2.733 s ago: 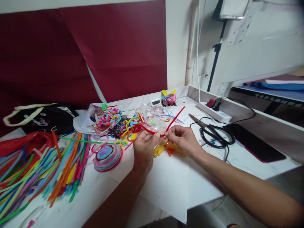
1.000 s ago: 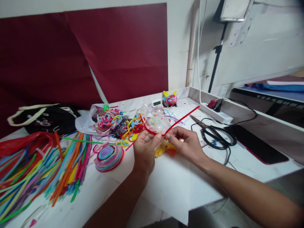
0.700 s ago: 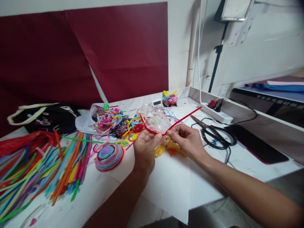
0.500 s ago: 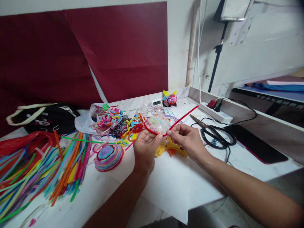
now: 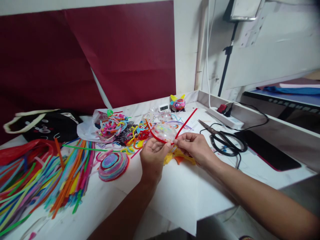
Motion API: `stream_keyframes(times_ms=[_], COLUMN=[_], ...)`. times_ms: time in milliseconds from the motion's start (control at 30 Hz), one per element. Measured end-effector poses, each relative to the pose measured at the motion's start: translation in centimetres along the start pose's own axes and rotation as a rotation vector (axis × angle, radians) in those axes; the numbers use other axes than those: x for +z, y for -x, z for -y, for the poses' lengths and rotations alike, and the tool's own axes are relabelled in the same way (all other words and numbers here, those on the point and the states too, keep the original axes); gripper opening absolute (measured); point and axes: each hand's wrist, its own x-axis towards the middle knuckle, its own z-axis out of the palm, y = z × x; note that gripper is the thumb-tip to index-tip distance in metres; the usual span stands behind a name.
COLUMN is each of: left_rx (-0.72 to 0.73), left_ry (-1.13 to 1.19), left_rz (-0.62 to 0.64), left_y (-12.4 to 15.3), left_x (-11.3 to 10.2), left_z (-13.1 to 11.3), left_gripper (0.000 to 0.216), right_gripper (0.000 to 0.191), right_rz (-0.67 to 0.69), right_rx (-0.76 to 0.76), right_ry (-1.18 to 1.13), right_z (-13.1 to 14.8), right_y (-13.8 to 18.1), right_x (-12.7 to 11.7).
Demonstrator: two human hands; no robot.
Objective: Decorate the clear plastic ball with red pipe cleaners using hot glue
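Note:
My left hand (image 5: 152, 156) is closed under a clear plastic dome (image 5: 163, 132) speckled with colour, held just above the white table (image 5: 180, 190). A red pipe cleaner (image 5: 185, 123) runs round the dome's rim, and its free end sticks out to the upper right. My right hand (image 5: 193, 146) pinches that pipe cleaner where it meets the dome. Beneath my hands lies a yellow and orange glue gun (image 5: 178, 156), partly hidden.
Black scissors (image 5: 223, 140) and a dark phone (image 5: 267, 150) lie to the right, a power strip (image 5: 226, 116) behind them. Left of my hands sit a coiled felt disc (image 5: 112, 165), a heap of curled pipe cleaners (image 5: 117, 128) and a spread of straight ones (image 5: 45, 180).
The free end of the red pipe cleaner has swung a little left and shortened as my right hand works it along the rim. The view shifted slightly.

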Motion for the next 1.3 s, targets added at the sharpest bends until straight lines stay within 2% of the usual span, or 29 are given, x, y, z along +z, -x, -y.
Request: stream_keyframes(times_ms=[200,733,1300], left_rx=[-0.014,-0.018,-0.001], left_ry=[-0.035,-0.062,-0.115], left_rz=[-0.023,-0.033,0.029], left_y=[0.2,0.3,0.3], left_x=[0.1,0.1,-0.1], left_z=[0.1,0.0,0.5], left_gripper=[0.029,0.031,0.028], right_gripper=[0.02,0.005,0.006], right_rz=[-0.041,-0.021,0.01], right_rx=[-0.017,-0.357,-0.536], right_ry=[0.017,0.336,0.672], right_z=[0.0,-1.4,-0.3], right_y=[0.0,-0.1,-0.1], right_x=[0.2,-0.2,-1.0])
